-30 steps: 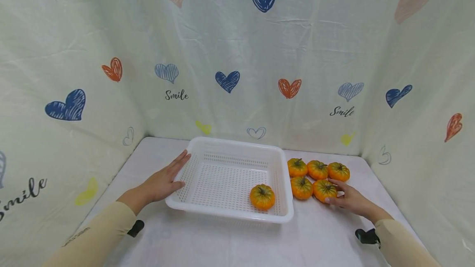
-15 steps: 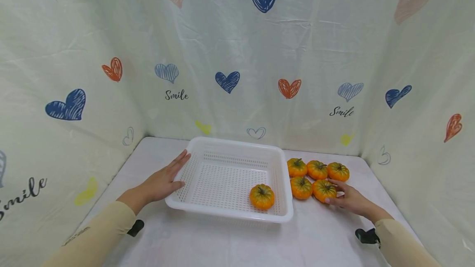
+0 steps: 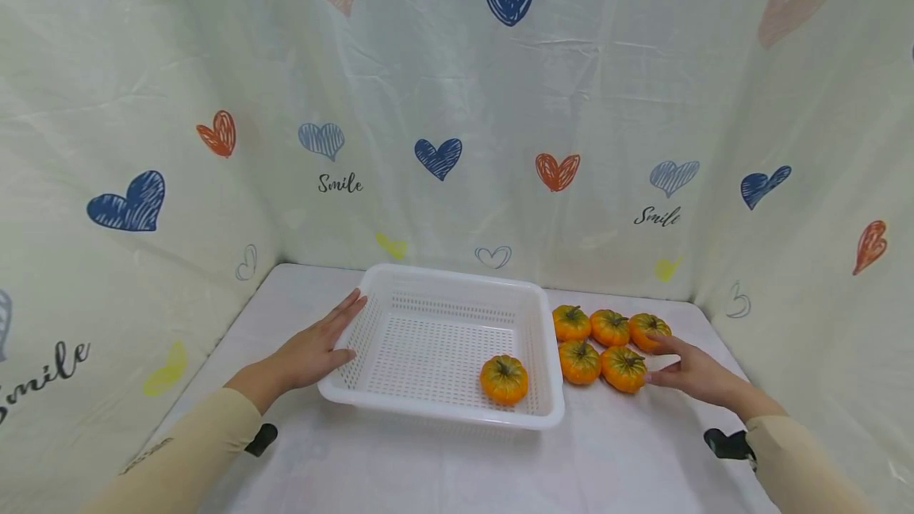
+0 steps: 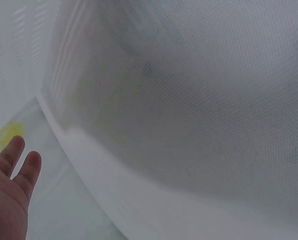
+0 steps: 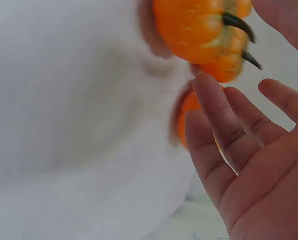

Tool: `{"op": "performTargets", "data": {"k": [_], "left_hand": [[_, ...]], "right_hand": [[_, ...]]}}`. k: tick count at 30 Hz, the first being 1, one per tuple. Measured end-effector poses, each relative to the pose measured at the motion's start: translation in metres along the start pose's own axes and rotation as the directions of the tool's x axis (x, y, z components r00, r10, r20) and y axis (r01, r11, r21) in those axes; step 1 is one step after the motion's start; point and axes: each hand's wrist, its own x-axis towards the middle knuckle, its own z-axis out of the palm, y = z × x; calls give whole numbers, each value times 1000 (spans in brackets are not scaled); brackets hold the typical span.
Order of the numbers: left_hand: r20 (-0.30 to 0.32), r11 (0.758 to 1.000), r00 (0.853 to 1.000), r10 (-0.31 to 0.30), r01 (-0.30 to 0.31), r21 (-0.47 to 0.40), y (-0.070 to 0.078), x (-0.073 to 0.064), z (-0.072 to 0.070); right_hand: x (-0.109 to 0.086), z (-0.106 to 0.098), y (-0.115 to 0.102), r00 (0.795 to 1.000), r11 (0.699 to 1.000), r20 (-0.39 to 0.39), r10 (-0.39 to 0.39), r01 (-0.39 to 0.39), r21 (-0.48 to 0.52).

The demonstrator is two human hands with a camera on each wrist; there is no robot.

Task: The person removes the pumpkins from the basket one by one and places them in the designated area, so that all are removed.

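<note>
My left hand (image 3: pixel 312 348) lies with straight fingers against the left side of a white perforated plastic basket (image 3: pixel 435 412); two of its fingers (image 4: pixel 30 170) show in the left wrist view. Inside the basket, near its right front corner, sits one small orange pumpkin (image 3: pixel 504 380). Several more pumpkins stand in two rows right of the basket. My right hand (image 3: pixel 703 373) is beside the front right pumpkin (image 3: pixel 624 369), its fingers spread and nothing held. Its fingertips overlap the back right pumpkin (image 3: pixel 649 331) in the head view. In the right wrist view the palm (image 5: pixel 274 195) faces the pumpkins.
A white cloth covers the table (image 3: pixel 500 474). Behind and at both sides hangs a pale curtain (image 3: pixel 471 86) printed with hearts. The other pumpkins stand close to the basket's right wall, among them a front left one (image 3: pixel 579 362).
My right hand has drawn back to the right, off the front right pumpkin, which stays in its row. The left hand and the basket have not moved.
</note>
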Motion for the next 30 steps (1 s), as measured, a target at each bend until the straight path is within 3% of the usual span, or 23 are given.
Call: {"op": "performTargets", "data": {"k": [6,14,23,30], "left_hand": [[1,1000,1000,1,-1,-2,-1,0,-1],[-3,1000,1000,3,-3,-13,0,-1,-2],[-15,1000,1000,19,-19,-12,0,-3,1],[-20,1000,1000,15,-15,-1,0,-1,2]], "right_hand": [[2,-22,-21,997,996,-16,-82,81,-37],[28,-36,-84,985,985,20,-172,172,-33],[64,-13,-157,969,972,124,-212,222,-72],[81,17,-200,937,950,228,-263,293,-106]]}}
